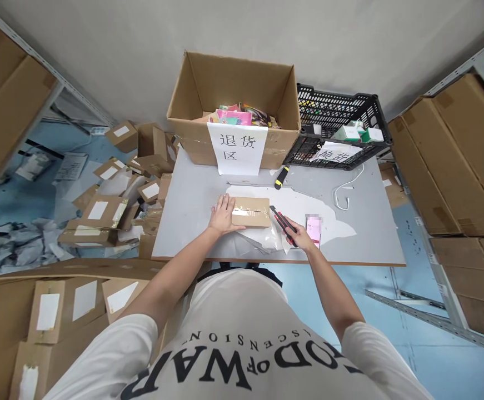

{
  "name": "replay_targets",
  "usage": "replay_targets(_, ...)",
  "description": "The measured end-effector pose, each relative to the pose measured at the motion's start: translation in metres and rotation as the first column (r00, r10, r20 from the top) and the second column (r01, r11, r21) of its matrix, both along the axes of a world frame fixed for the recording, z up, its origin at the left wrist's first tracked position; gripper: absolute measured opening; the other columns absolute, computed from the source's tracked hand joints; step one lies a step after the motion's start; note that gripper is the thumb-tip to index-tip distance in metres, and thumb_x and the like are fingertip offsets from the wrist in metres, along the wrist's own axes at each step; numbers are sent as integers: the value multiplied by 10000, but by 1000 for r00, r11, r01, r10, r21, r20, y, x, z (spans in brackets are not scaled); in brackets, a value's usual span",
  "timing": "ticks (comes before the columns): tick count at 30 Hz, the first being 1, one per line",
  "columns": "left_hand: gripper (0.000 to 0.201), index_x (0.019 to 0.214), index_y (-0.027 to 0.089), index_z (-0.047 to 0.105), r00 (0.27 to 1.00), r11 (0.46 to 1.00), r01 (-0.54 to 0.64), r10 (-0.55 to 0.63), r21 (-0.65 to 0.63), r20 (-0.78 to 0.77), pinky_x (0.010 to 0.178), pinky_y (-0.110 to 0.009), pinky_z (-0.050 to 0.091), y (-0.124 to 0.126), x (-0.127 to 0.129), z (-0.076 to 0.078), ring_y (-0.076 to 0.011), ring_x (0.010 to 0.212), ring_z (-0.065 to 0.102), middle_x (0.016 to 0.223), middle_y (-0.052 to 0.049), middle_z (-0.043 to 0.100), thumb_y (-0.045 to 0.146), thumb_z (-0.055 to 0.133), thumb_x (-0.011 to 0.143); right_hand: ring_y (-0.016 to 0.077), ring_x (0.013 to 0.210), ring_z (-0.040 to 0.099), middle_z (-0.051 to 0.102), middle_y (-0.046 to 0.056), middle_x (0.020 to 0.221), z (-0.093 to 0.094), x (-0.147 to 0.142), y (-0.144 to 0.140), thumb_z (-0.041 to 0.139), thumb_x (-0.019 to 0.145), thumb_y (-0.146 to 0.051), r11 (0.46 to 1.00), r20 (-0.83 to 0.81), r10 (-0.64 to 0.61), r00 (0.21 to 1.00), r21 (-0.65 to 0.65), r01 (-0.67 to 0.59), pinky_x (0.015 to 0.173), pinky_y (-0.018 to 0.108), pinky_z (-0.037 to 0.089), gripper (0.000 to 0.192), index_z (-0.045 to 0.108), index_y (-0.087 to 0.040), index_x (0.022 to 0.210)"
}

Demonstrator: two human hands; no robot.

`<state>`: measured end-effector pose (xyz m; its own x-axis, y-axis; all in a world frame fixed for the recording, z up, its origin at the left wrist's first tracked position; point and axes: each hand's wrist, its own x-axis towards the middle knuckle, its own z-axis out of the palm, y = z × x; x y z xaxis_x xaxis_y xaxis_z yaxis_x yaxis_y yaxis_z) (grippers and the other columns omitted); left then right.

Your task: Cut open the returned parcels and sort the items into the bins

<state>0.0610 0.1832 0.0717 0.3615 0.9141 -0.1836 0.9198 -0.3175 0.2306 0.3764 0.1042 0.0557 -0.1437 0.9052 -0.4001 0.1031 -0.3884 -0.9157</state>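
A small taped cardboard parcel (pixel 250 211) is laid flat near the middle of the grey worktop (pixel 191 222). The left hand (pixel 223 215) is pressed flat on the parcel's left end, at nine o'clock from its centre, fingers spread and nothing grasped. At four o'clock from the parcel, just beside its right end, a red and black utility knife (pixel 282 223) is held in the right hand (pixel 302 239), the grip closed around the handle, with the blade end pointed toward the parcel; whether it touches the cardboard cannot be told. A pink-screened phone (pixel 313 229) is seen right beside that hand. At twelve o'clock on the worktop a large open carton (pixel 233 105) with a white paper sign (pixel 237 148) is set, and at one o'clock a black plastic crate (pixel 337 130). A yellow and black tool (pixel 282 177) is laid between the carton and the parcel
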Motion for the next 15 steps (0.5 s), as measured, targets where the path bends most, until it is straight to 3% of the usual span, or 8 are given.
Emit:
replay_targets(7, 1195, 1473, 114, 103, 1000, 1000, 6, -6, -27, 4, 1008, -562, 319, 1, 0, 1, -389, 1400, -10, 1536, -188, 56, 792, 537, 590, 51, 397, 384, 529, -24, 664, 13, -3, -11, 569, 811, -493, 994, 47, 103, 994, -32, -101, 385, 207, 347, 695, 367, -199, 1407)
replay_targets(15, 1191, 1471, 111, 105, 1000, 999, 28, -28, -27, 10, 998, -540, 337, -1, -2, 2, -387, 1399, -9, 1538, -186, 55, 767, 566, 591, 66, 402, 409, 551, -15, 680, 16, -7, -22, 568, 804, -504, 995, 11, 89, 996, -46, -89, 378, 217, 356, 713, 345, -220, 1419)
